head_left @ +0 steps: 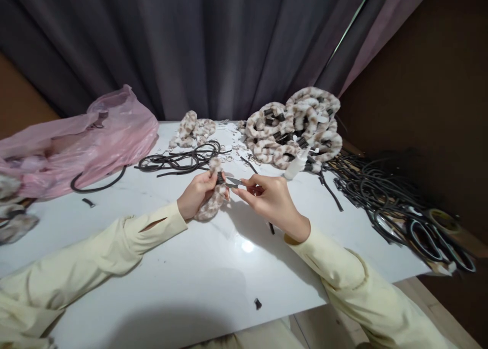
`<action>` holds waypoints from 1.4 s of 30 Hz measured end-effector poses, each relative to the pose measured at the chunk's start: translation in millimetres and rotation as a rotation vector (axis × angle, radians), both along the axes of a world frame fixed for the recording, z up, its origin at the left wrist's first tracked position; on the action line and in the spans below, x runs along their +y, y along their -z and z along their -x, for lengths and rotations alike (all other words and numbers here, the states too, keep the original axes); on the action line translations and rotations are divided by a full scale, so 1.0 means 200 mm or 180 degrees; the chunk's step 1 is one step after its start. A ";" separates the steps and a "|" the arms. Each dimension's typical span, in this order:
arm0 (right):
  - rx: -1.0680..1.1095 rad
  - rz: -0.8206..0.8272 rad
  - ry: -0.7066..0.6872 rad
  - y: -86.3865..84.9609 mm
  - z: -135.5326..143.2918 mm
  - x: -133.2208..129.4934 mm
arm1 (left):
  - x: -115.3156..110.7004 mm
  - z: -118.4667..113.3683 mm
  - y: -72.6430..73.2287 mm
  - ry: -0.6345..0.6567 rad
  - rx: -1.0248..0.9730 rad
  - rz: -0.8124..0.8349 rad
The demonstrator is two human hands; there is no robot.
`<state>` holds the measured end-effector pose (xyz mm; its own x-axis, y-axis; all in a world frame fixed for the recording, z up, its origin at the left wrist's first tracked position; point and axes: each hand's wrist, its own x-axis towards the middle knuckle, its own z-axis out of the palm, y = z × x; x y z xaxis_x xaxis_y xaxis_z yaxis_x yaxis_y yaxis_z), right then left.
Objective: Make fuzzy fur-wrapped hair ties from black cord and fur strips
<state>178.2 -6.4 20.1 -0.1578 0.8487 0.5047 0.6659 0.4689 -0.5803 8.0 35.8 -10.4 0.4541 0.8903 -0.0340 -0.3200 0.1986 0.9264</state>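
Note:
My left hand (pixel 195 196) is closed around a brown-and-white plush-covered ring (pixel 214 204) with a dark band (pixel 220 178) wrapped round its upper part. In my right hand (pixel 269 199) is a small pair of thread snips (pixel 234 182), pinched between fingers and thumb. Its two grey blades point left and stand a little apart, close beside the dark band. Whether the tips touch the band I cannot tell. Part of the plush ring is hidden behind my left fingers. Just beyond my hands lie loose black cords (pixel 183 158).
A pile of plush rings (pixel 293 125) stands back right, with a white squeeze bottle (pixel 297 163) leaning there. Two plush pieces (pixel 193 127) lie at the back. Left is a pink plastic bag (pixel 114 130); right, a tangle of black cords (pixel 381 191). A black scrap (pixel 258 303) lies near the front edge.

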 end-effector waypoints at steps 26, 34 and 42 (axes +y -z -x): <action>-0.2188 0.1312 0.0913 -0.05 -0.26 0.15 | 0.04 0.06 -0.18 0.0499 0.0853 0.0387; -0.1562 0.0742 0.0367 -0.09 -0.27 0.13 | -0.08 0.09 -0.26 0.0499 0.3304 -0.2580; -0.0101 0.0025 -0.1163 -0.12 -0.03 -0.02 | -0.11 0.10 -0.20 0.0430 0.3473 -0.4079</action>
<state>184.9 -9.7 43.1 -0.4668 0.7373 0.4883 0.4730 0.6748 -0.5665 -11.8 14.2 29.0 0.7780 0.5513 0.3012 0.4879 -0.8323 0.2630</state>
